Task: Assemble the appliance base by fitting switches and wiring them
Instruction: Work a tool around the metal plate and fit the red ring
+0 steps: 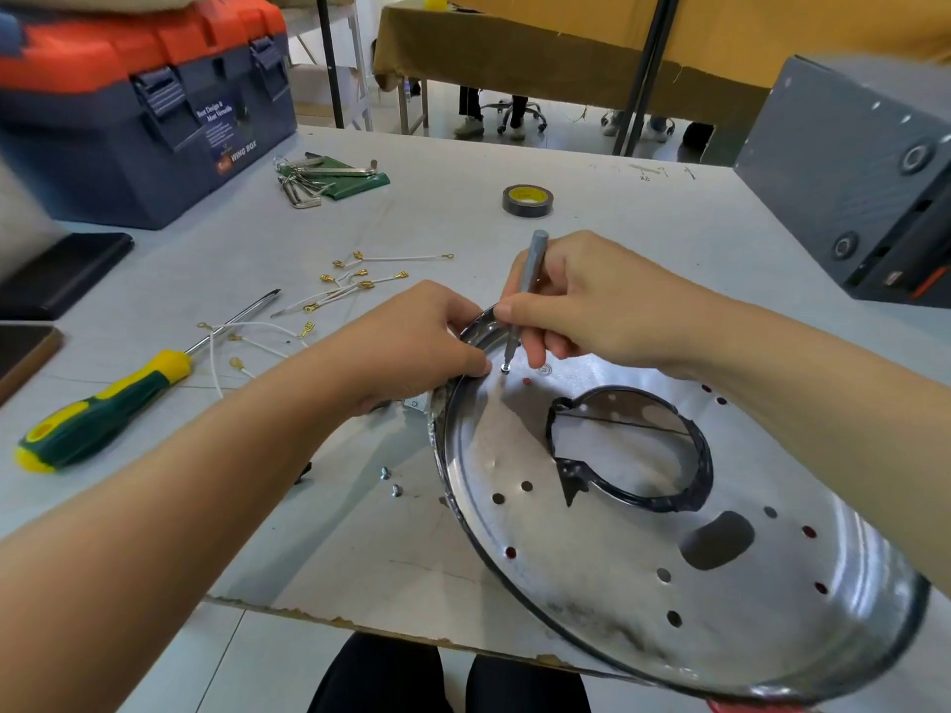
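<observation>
We cannot see what sits under the metal base (pixel 607 537), whose near edge runs out of view and hangs past the table (pixel 592 208) edge, and our left hand (pixel 411 347) hides most of a small part at its far rim. That hand's fingers curl over the rim, thumb pressed inside; our right hand (pixel 581 311) pinches a thin grey screwdriver (pixel 525 295), its tip on a screw (pixel 505 370). Wires (pixel 339 290) lie left on the table.
</observation>
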`<act>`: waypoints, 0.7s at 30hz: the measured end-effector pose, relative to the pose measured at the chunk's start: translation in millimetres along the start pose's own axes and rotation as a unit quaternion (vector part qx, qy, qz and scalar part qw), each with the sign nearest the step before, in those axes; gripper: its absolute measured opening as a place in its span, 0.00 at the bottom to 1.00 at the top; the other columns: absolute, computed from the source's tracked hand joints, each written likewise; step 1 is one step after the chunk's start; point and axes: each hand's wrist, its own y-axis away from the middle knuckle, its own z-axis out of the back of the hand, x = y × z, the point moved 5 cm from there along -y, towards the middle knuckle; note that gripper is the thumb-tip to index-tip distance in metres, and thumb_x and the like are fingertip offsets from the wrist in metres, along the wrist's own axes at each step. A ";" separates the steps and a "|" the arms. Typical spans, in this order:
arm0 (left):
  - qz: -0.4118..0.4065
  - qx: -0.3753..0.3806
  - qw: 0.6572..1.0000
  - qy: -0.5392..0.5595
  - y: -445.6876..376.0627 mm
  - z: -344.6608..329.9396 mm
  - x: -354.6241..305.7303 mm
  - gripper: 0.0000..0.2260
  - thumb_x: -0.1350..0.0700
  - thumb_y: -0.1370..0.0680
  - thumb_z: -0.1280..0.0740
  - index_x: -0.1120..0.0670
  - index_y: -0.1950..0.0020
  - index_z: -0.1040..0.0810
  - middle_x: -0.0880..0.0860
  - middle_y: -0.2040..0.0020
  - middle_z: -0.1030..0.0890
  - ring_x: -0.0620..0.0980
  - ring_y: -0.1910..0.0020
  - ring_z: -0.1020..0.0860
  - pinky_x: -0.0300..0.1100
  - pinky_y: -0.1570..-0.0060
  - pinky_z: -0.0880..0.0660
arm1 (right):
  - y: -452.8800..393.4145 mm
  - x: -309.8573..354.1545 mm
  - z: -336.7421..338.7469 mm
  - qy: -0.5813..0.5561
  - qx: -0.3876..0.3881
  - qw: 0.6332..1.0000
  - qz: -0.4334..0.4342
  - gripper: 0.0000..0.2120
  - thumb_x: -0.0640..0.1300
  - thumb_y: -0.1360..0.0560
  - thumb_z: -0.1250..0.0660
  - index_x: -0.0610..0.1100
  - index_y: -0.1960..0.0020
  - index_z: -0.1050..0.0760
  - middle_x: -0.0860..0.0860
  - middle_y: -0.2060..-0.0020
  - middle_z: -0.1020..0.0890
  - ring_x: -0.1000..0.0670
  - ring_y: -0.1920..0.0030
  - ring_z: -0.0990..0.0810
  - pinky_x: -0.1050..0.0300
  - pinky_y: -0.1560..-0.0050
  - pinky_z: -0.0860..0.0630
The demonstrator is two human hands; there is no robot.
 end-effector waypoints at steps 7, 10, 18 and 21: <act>-0.006 0.004 1.000 -0.005 0.0 0.2 0.0 0.05 0.59 0.28 0.30 0.52 0.53 0.17 0.55 0.61 0.17 0.53 0.59 0.18 0.49 0.53 0.21 | -6.1 -0.1 8.2 0.008 0.109 0.994 0.009 0.11 0.43 0.20 0.39 0.42 0.58 0.23 0.50 0.71 0.21 0.56 0.71 0.29 0.68 0.70 0.30; -0.004 0.000 1.000 -0.008 -0.2 0.7 0.2 0.05 0.59 0.28 0.29 0.53 0.53 0.17 0.55 0.61 0.17 0.52 0.60 0.19 0.49 0.53 0.21 | -9.7 1.9 8.4 0.016 0.146 0.989 0.018 0.10 0.43 0.20 0.39 0.42 0.57 0.23 0.50 0.71 0.20 0.55 0.70 0.29 0.66 0.68 0.30; -0.001 -0.003 1.000 -0.017 1.3 0.9 -1.8 0.04 0.60 0.28 0.30 0.55 0.54 0.17 0.58 0.61 0.17 0.56 0.58 0.18 0.51 0.53 0.21 | -13.5 4.2 13.2 -0.004 0.174 0.985 -0.005 0.06 0.38 0.22 0.36 0.39 0.56 0.22 0.44 0.67 0.18 0.54 0.70 0.25 0.64 0.69 0.28; -0.003 -0.012 1.000 -0.024 1.9 0.9 -2.1 0.04 0.60 0.28 0.30 0.55 0.55 0.17 0.57 0.63 0.17 0.56 0.60 0.18 0.50 0.55 0.22 | -15.7 9.3 18.8 0.042 0.176 0.983 -0.034 0.04 0.35 0.26 0.33 0.38 0.57 0.20 0.42 0.66 0.16 0.53 0.72 0.22 0.65 0.73 0.27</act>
